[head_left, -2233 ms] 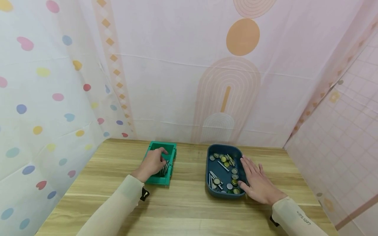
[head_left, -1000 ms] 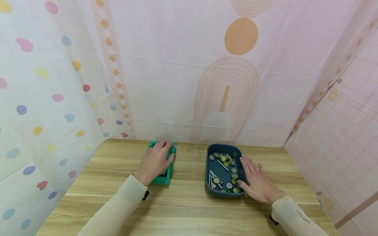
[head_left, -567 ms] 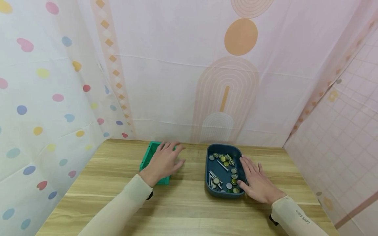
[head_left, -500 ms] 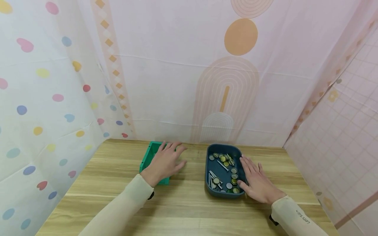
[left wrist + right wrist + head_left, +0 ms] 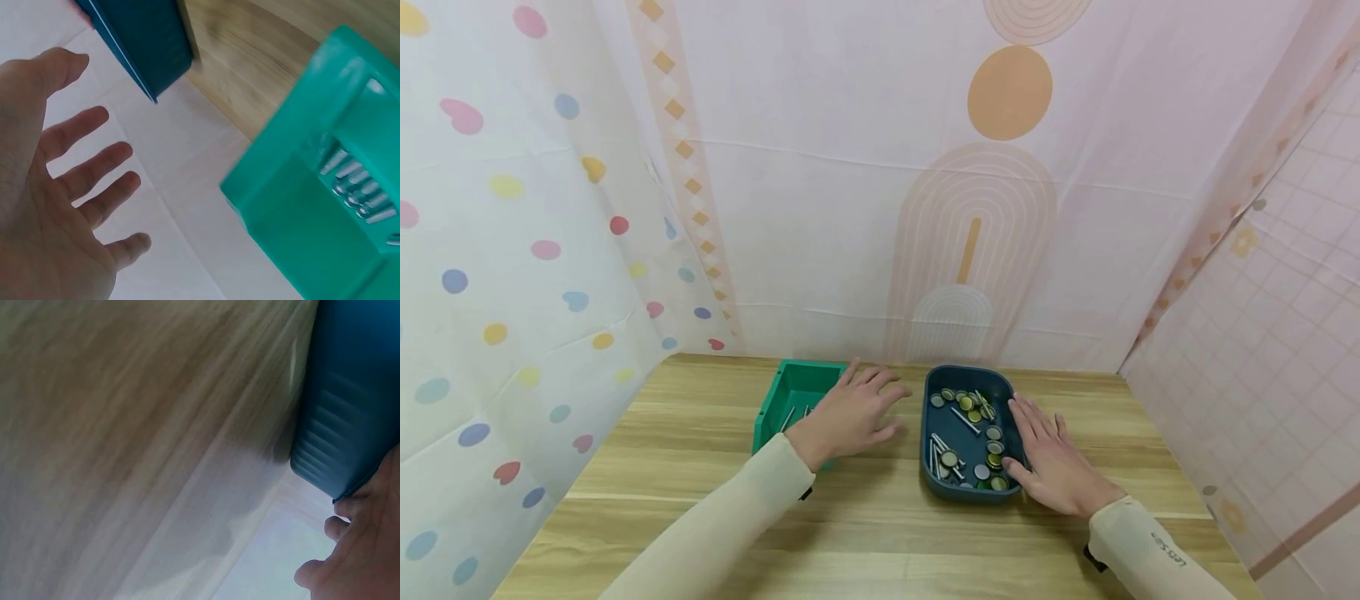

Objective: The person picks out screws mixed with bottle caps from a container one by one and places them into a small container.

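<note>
My left hand [image 5: 847, 414] hovers between two containers, fingers spread and holding nothing; the left wrist view shows its bare palm. Under and left of it stands a green bin [image 5: 765, 417]. Several screws [image 5: 360, 184] lie in that bin, partly covered by the hand in the head view. Against the right side of a dark blue tray [image 5: 930, 492] rests my right hand [image 5: 1057, 462], fingers straight along the rim. Inside the tray are several bottle caps [image 5: 950, 459] in gold and silver, among loose screws [image 5: 966, 421].
Both containers stand on a wooden table [image 5: 880, 533], near its back edge. A patterned cloth [image 5: 820, 208] hangs behind the table and along both sides. Bare wood separates the bin from the tray.
My left hand has come up out of the green bin, its fingers uncurling, and moved right toward the blue tray. Screws in the bin now show. My right hand has stayed put.
</note>
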Available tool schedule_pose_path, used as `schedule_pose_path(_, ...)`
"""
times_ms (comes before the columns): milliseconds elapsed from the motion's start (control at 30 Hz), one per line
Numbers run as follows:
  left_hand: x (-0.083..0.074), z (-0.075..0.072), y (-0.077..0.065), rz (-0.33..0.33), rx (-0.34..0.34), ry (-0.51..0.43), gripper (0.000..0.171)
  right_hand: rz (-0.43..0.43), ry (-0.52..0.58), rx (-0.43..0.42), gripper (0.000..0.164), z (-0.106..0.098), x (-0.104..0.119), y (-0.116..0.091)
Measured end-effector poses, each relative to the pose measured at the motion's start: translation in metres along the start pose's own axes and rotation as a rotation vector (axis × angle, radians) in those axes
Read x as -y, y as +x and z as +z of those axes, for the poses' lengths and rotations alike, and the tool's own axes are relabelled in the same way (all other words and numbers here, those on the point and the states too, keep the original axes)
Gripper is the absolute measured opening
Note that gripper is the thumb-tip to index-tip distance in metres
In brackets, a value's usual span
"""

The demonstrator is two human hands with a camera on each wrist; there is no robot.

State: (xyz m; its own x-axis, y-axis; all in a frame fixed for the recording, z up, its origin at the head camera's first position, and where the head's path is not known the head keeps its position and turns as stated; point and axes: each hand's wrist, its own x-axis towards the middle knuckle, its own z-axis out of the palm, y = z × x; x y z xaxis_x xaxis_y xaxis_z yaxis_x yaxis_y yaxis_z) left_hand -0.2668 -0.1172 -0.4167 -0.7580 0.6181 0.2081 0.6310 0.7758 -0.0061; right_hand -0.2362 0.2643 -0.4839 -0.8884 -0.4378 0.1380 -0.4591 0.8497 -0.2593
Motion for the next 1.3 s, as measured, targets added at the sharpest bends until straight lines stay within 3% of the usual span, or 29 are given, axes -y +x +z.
schedule_pose_path(300,-0.023,0.002,0.024,0.075,0.114,0.061,0.052,0.004,-0.007,0.007,0.090,-0.001,-0.001,0.000)
schedule_pose_path(833,-0.061,0.004,0.071,0.180,0.259,0.203,0.053,0.010,0.008,0.023,0.091,-0.002,-0.002,0.001)
schedule_pose_path(1100,-0.084,0.004,0.096,0.170,0.389,0.209,0.045,0.001,0.008,0.015,0.090,-0.003,-0.003,0.001)
schedule_pose_path(1300,-0.106,0.006,0.105,0.185,0.439,0.233,0.034,0.001,0.018,0.021,0.089,-0.002,-0.003,0.001)
